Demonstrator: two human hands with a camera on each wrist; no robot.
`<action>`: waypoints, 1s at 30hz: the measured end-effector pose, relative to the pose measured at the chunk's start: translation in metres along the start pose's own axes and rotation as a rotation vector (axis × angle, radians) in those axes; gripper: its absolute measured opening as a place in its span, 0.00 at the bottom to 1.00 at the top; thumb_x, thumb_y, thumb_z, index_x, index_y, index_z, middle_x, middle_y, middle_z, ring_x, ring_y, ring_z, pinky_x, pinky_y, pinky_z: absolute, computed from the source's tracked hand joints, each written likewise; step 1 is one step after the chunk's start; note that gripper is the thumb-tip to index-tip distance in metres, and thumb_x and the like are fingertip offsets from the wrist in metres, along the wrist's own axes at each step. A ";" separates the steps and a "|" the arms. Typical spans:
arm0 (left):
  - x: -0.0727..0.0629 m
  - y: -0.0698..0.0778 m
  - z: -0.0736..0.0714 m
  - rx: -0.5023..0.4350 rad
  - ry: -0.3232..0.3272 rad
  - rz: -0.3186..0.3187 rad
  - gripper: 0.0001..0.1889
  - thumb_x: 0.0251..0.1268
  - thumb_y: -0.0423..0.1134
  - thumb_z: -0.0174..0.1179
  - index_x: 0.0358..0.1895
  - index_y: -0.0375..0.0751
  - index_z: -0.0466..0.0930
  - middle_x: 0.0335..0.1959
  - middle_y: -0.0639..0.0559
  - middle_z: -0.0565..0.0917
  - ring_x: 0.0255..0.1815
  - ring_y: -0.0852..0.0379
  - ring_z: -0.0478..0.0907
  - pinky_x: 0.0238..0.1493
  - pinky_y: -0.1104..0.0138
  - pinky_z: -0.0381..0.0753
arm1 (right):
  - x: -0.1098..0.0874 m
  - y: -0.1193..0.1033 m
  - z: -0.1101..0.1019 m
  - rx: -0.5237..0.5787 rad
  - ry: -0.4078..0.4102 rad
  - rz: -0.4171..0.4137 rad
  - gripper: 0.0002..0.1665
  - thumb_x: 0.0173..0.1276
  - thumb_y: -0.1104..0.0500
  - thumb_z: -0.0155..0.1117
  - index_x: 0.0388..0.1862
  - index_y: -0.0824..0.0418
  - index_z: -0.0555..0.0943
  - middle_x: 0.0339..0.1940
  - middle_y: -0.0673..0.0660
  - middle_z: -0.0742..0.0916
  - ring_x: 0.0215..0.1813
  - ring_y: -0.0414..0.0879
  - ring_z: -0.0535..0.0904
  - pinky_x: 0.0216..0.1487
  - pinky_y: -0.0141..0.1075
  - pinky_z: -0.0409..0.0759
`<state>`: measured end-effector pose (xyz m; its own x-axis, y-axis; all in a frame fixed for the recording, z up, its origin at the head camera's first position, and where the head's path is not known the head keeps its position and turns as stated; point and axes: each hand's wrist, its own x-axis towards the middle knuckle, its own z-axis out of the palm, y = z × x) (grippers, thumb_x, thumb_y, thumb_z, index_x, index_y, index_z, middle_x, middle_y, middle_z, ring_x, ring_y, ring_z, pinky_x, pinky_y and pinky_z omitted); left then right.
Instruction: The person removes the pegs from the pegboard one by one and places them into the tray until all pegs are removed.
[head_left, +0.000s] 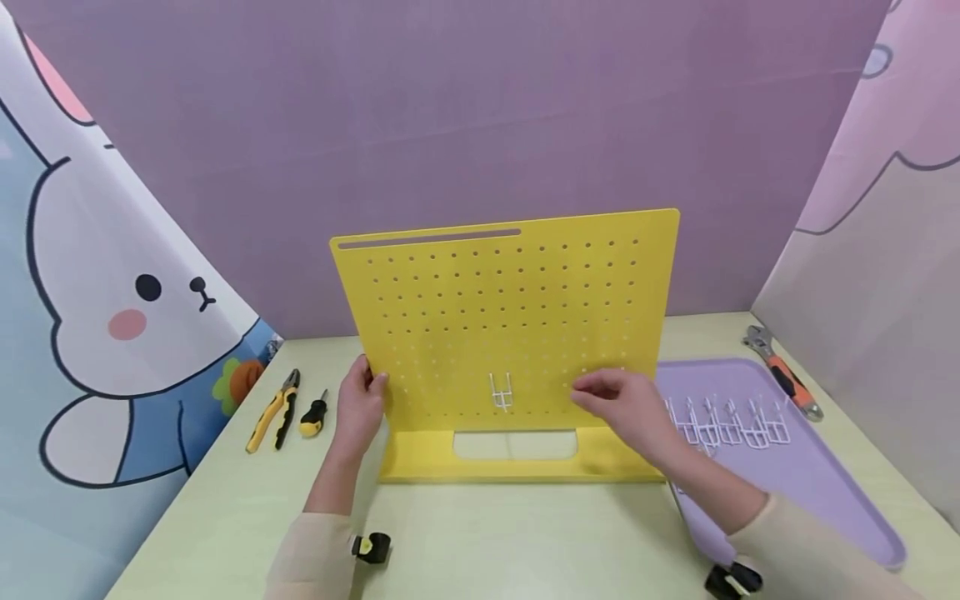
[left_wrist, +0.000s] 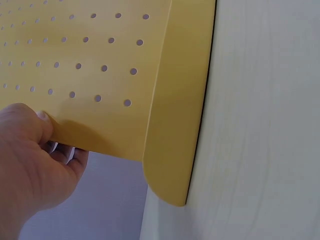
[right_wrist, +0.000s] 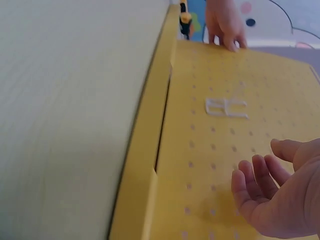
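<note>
A yellow pegboard point(head_left: 480, 333) with rows of round holes stands upright on its yellow base. My left hand point(head_left: 360, 410) grips its left edge; in the left wrist view the thumb point(left_wrist: 44, 120) lies on the front face and the fingers reach behind. One white wire hook point(head_left: 501, 392) sits low on the board near the middle, its prongs pointing up. My right hand point(head_left: 630, 410) hovers in front of the board's lower right part. In the right wrist view its fingers point(right_wrist: 262, 177) are loosely bent, with nothing between them and the thumb.
On the right, a purple tray point(head_left: 795, 475) holds several white wire hooks point(head_left: 727, 425). An adjustable wrench point(head_left: 783, 372) lies beside the tray's far edge. Left of the board are yellow-black pliers point(head_left: 273, 412) and a stubby screwdriver point(head_left: 313, 417). A purple backdrop point(head_left: 480, 125) rises behind the table.
</note>
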<state>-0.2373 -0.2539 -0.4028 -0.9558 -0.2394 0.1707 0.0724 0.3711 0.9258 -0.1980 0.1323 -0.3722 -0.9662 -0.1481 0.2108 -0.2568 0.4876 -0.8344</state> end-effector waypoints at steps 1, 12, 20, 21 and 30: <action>0.000 0.000 0.000 0.001 0.003 0.003 0.16 0.80 0.30 0.47 0.66 0.32 0.68 0.60 0.37 0.76 0.56 0.46 0.72 0.58 0.54 0.75 | 0.002 -0.002 0.007 0.012 -0.011 -0.006 0.12 0.67 0.59 0.73 0.46 0.63 0.88 0.42 0.55 0.89 0.43 0.48 0.84 0.42 0.37 0.83; 0.002 -0.003 0.001 0.019 -0.007 0.011 0.15 0.79 0.30 0.49 0.64 0.32 0.70 0.58 0.38 0.77 0.54 0.46 0.74 0.55 0.57 0.77 | 0.012 -0.008 0.069 0.112 0.019 -0.030 0.11 0.63 0.65 0.74 0.45 0.64 0.87 0.40 0.53 0.89 0.44 0.49 0.85 0.44 0.38 0.85; 0.001 -0.005 -0.008 0.002 -0.041 0.044 0.13 0.79 0.33 0.53 0.60 0.32 0.75 0.50 0.38 0.79 0.47 0.49 0.74 0.47 0.64 0.80 | 0.012 -0.013 0.094 0.203 0.087 -0.011 0.15 0.60 0.67 0.76 0.47 0.66 0.87 0.40 0.56 0.89 0.43 0.49 0.85 0.45 0.37 0.85; 0.001 -0.006 -0.009 -0.007 -0.046 0.044 0.13 0.78 0.34 0.54 0.58 0.32 0.75 0.48 0.38 0.78 0.45 0.49 0.73 0.46 0.63 0.80 | 0.012 -0.014 0.095 0.212 0.089 -0.009 0.16 0.60 0.66 0.77 0.48 0.67 0.86 0.40 0.56 0.89 0.43 0.49 0.85 0.44 0.36 0.85; 0.002 -0.010 -0.016 -0.057 -0.070 0.013 0.12 0.77 0.38 0.57 0.53 0.32 0.75 0.42 0.43 0.75 0.43 0.51 0.72 0.45 0.62 0.81 | 0.013 -0.018 0.105 0.244 0.138 0.014 0.14 0.61 0.64 0.76 0.46 0.65 0.88 0.38 0.54 0.89 0.38 0.46 0.83 0.37 0.32 0.83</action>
<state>-0.2353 -0.2722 -0.4063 -0.9721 -0.1708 0.1607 0.0991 0.3218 0.9416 -0.2039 0.0310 -0.4083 -0.9677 -0.0157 0.2518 -0.2468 0.2649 -0.9321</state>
